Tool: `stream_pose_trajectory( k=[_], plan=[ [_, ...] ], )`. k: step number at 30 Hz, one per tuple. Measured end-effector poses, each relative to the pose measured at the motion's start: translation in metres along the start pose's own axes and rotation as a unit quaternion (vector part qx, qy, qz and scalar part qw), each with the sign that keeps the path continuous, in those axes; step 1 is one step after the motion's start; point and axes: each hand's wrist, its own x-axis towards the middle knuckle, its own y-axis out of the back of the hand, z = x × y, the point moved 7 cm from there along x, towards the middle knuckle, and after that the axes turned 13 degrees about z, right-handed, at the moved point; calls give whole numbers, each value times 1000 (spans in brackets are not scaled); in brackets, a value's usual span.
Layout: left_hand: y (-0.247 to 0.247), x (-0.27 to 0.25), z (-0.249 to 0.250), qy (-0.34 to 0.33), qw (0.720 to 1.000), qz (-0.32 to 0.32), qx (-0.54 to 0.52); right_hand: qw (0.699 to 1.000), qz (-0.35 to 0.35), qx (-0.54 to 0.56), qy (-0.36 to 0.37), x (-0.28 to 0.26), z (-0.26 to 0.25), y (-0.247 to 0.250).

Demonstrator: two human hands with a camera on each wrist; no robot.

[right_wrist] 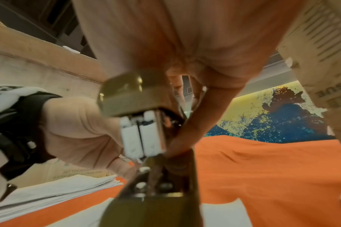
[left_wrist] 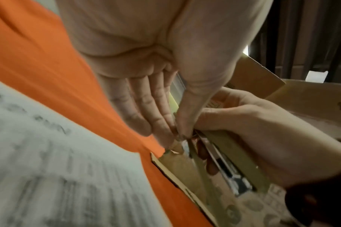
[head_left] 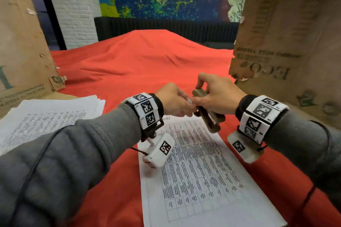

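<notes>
My right hand [head_left: 212, 96] grips an olive stapler [head_left: 207, 114] in the air above a printed sheet [head_left: 203, 171]. The stapler is swung open, and its metal magazine and white pusher [right_wrist: 142, 135] show in the right wrist view. My left hand [head_left: 184, 106] meets the stapler from the left. Its thumb and fingertips [left_wrist: 182, 135] pinch a small silvery strip [head_left: 189, 100] at the magazine's front end. I cannot tell whether the strip is loose staples or part of the stapler [left_wrist: 233, 155]. The other left fingers lie fairly straight.
A red cloth [head_left: 147, 64] covers the table and humps up at the back. A pile of printed papers [head_left: 46, 116] lies at the left. Tall cardboard boxes stand at the left [head_left: 18, 51] and right [head_left: 295, 42], close to the hands.
</notes>
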Motion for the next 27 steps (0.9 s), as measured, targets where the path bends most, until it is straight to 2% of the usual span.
stream_pose_trajectory(
  k=[3, 8, 12, 16, 19, 21, 22, 23, 25, 27],
  plan=[
    [-17, -6, 10, 3, 1000, -5, -25, 1000, 3, -2, -10, -13, 16, 12],
    [-41, -10, 22, 56, 995, 1, -82, 1000, 4, -10, -16, -34, 37, 33],
    [-43, -3, 22, 59, 992, 27, -105, 995, -54, -62, -51, -46, 75, 40],
    [-55, -17, 18, 37, 992, -28, -116, 974, -127, -165, -85, -57, 127, 36],
    [-70, -29, 22, 7, 988, -73, -136, 964, -160, -184, -108, -61, 151, 26],
    [-77, -33, 24, -3, 984, -92, -155, 962, -156, -197, -106, -63, 150, 30],
    [-80, -34, 25, -9, 982, -100, -163, 966, -132, -197, -102, -62, 143, 38],
    [-82, -35, 27, -14, 979, -108, -171, 976, -90, -179, -84, -62, 133, 48],
    [-87, -37, 31, -23, 974, -124, -190, 997, -17, -50, -57, -65, 107, 66],
    [-90, -40, 37, -32, 969, -133, -207, 989, -49, 129, -48, -76, 83, 68]
  ],
)
